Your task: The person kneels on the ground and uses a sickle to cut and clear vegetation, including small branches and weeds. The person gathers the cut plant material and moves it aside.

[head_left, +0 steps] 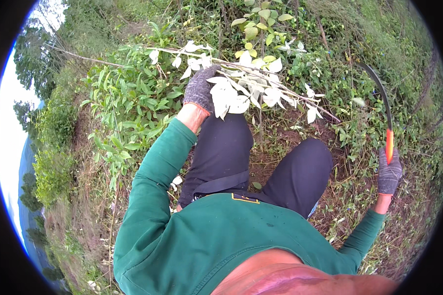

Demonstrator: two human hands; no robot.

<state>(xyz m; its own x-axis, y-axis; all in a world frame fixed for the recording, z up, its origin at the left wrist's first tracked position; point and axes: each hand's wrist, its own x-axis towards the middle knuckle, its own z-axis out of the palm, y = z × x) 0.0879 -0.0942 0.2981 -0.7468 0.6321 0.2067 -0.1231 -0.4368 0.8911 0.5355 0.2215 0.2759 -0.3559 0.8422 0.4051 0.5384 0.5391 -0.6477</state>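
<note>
1. The bundle of cut stems (255, 83) lies at 12 o'clock, above the knees, its thin ends pointing towards 10 and 2 o'clock.
2. It looks light and long; the woody stems are probably stiff with some spring, the pale leaves soft and easily torn. The best hold seems to be around the gathered stems — not on the leaves, which could strip off.
3. The left hand (200, 90), gloved, is near 11 o'clock and appears clamped on the stems, though leaves hide some of its fingers.
4. The right hand (390, 172), also gloved, is just past 3 o'clock, closed round the orange handle of the sickle (387, 105). The curved blade reaches towards 2 o'clock — rigid and likely sharp, so the handle is the place to grip.
5. Leafy green plants (133, 93) stand at 10 o'clock.
</note>
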